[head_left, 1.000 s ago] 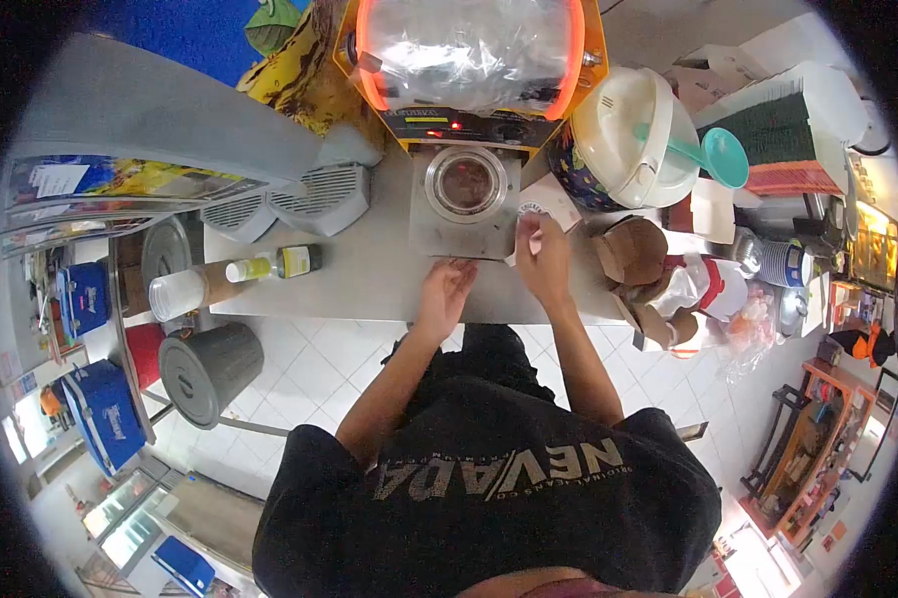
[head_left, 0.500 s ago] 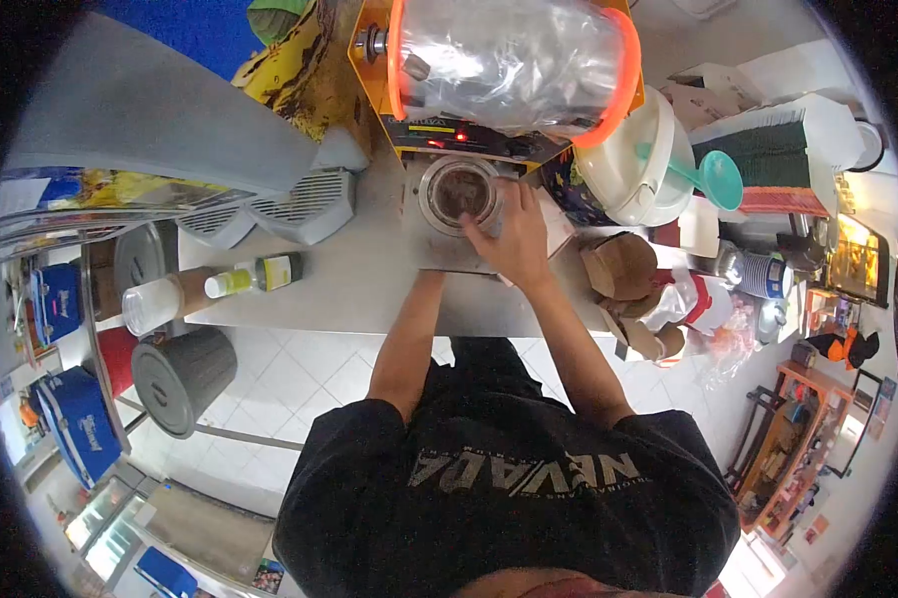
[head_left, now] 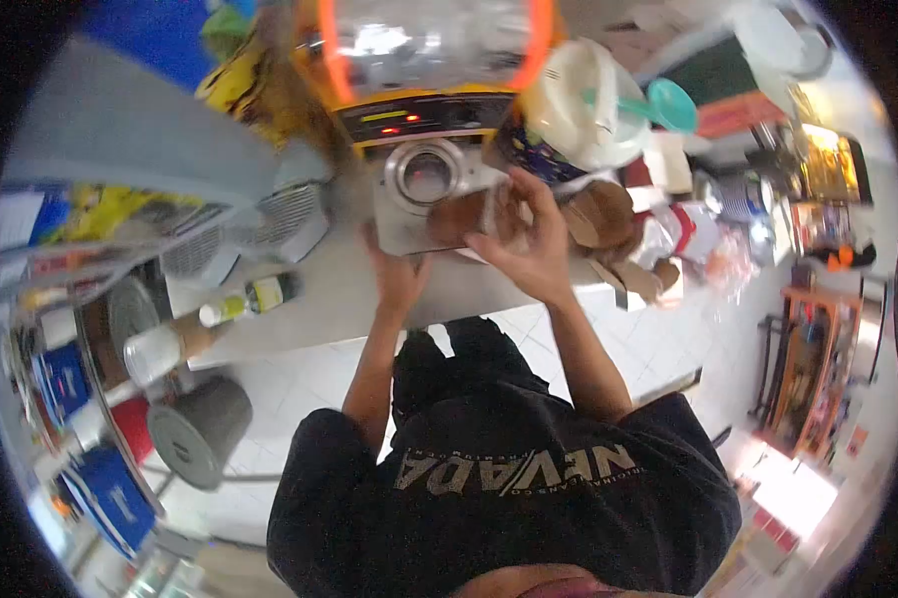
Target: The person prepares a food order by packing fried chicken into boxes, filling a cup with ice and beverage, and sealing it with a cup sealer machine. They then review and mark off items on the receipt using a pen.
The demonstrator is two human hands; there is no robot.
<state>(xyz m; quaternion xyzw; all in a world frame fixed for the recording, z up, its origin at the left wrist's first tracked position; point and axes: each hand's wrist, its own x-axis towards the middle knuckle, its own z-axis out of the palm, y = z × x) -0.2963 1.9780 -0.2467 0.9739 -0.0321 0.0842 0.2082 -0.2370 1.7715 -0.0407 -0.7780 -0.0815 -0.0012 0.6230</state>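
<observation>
My right hand (head_left: 534,244) is closed around a clear cup of brown drink (head_left: 459,219). The cup is tipped on its side over the front right of a metal plate (head_left: 397,227). The plate's round ring (head_left: 428,171) has nothing standing in it. My left hand (head_left: 399,279) is at the plate's front left edge, fingers apart and partly hidden by the plate; whether it touches the plate is unclear. Behind the plate stands an orange and black machine (head_left: 424,115) with red lights, carrying a roll of clear film (head_left: 429,40).
Right of the machine stands a cream lidded bucket (head_left: 579,110) with a teal ladle (head_left: 668,105) on it. Brown paper containers (head_left: 598,214) sit nearby. On the left are a green-labelled bottle (head_left: 265,294), grey vented trays (head_left: 290,224) and a grey bin (head_left: 205,429).
The cup has come out of the ring and now lies tilted in my right hand. My left hand has come into view from beneath the plate. The camera view has shifted.
</observation>
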